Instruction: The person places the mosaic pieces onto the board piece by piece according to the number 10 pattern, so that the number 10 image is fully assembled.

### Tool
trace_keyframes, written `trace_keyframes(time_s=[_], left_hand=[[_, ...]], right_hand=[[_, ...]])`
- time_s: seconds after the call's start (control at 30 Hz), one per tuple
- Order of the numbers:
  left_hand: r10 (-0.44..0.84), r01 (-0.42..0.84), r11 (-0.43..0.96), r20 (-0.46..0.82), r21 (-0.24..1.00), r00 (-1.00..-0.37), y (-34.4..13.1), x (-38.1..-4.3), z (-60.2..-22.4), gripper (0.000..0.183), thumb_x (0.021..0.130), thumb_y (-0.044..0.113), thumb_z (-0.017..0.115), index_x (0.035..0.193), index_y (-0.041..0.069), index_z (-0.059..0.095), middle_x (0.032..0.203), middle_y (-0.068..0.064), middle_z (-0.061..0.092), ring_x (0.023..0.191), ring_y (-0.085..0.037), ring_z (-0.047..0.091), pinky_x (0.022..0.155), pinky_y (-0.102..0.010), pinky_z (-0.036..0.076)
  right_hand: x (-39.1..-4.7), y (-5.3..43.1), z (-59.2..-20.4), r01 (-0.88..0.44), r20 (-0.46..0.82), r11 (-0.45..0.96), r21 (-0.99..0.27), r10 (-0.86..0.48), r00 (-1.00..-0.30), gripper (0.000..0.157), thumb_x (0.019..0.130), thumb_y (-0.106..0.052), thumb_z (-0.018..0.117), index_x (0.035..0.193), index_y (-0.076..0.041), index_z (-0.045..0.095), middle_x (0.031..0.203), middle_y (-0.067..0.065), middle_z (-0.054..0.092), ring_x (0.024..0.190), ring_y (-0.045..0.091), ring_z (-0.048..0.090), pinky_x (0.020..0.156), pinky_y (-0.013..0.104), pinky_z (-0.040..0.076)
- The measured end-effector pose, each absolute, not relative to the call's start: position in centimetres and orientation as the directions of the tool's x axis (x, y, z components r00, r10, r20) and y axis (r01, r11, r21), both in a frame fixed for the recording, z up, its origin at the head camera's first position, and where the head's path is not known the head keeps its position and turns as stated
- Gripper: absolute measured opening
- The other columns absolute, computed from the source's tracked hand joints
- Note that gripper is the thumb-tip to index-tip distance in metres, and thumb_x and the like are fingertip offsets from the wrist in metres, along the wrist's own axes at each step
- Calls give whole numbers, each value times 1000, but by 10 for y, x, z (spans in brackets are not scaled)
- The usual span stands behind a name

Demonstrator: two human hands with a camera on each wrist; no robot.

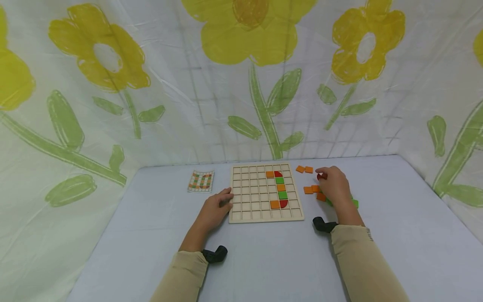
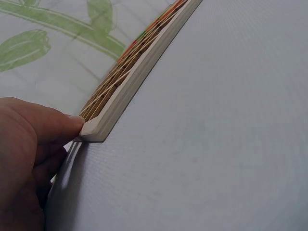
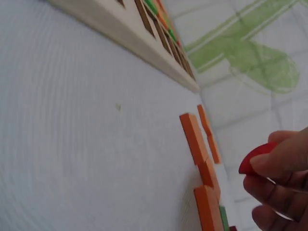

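Left hand (image 1: 213,212), fingers loosely bent, touches left edge of wooden grid board (image 1: 255,188), probably steadying it. Right of board: right hand (image 1: 335,184) pinches 1 red quarter-round tile (image 3: 250,158); orange tiles (image 1: 308,190) nearby, likely for reach.

Yellow-flowered white backdrop (image 1: 211,92) behind pale table (image 1: 264,260).

sleeves (image 1: 371,264): beige — small dark marking (image 1: 369,234) at right | wrist cameras (image 1: 216,254): black, rounded
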State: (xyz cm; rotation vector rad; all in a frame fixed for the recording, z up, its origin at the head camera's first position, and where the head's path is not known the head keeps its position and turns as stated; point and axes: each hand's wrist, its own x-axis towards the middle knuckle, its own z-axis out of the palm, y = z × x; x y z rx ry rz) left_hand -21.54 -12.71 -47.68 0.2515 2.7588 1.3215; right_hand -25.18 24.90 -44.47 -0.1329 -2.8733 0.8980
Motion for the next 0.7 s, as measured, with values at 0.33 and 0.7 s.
trace_keyframes(time_s=[0.33, 0.7], left_hand=[[184, 121, 616, 6, 779, -983, -128, -216, -478, 34, 96, 16, 64, 129, 11, 65, 151, 3, 47, 144, -23, 38, 119, -46, 30], [191, 123, 613, 5, 780, -981, -129, -217, -477, 34, 96, 17, 63, 130, 11, 64, 152, 4, 46, 144, -22, 37, 120, -45, 30]], right_hand=[[-249, 195, -436, -112, -1, 690, -715, -162, -987, 18, 91, -17, 69, 108, -12, 73, 102, 6, 71, 95, 23, 63, 79, 35, 55], [-235, 147, -438, -327, 27, 701, -634, -402, -915, 17, 93, -9, 63, 104, -10, 75, 97, 1, 70, 89, 17, 60, 82, 36, 55]])
